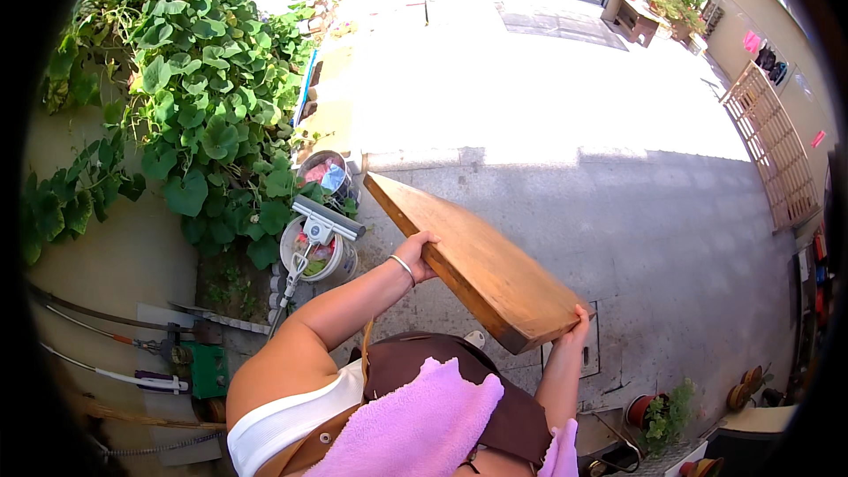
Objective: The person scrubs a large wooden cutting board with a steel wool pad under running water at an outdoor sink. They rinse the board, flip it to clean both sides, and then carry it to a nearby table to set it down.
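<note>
A thick wooden board (481, 256) is held up in front of my body, tilted, with its far end up to the left and its near end down to the right. My left hand (419, 254), with a light bracelet at the wrist, grips its left long edge. My right hand (574, 327) is closed on the near right corner, partly hidden behind the wood. Below the board, a pinkish-purple towel (415, 420) hangs over the dark brown apron (402, 362) I wear.
To the left stand a white bucket (346, 263) with a sponge mop (322, 223) across it, a second bin (353, 190) and leafy vines (185, 79). A wooden lattice (773, 150) leans at the right wall. Near my right side is a potted plant (671, 415).
</note>
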A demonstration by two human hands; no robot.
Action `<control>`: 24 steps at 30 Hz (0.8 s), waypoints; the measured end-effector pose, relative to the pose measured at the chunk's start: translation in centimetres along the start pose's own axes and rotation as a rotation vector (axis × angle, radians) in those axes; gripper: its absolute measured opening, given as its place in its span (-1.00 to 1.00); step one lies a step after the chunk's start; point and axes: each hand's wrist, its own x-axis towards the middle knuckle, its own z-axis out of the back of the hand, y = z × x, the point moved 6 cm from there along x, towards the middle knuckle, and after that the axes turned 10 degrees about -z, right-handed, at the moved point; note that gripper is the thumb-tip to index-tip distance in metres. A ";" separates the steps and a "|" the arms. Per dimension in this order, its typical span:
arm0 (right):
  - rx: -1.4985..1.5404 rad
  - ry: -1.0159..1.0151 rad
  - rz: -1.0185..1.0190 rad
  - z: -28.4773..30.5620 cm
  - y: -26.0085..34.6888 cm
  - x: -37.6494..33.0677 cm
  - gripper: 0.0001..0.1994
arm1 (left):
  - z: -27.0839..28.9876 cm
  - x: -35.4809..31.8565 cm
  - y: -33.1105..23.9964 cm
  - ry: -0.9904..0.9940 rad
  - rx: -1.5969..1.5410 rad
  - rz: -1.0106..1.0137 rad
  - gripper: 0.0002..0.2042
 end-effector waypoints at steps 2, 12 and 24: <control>-0.027 0.027 -0.085 -6.5 0.8 4.8 -0.43 | 0.5 2.8 -3.0 -0.048 -0.072 -0.091 -0.45; -0.169 0.050 -0.296 -33.4 3.8 29.7 -0.50 | -1.3 22.5 -17.7 -0.133 -0.339 -0.268 -0.45; -0.217 0.009 -0.324 -56.6 16.9 51.5 -0.80 | -18.6 48.8 -31.9 -0.096 -0.395 -0.228 -0.54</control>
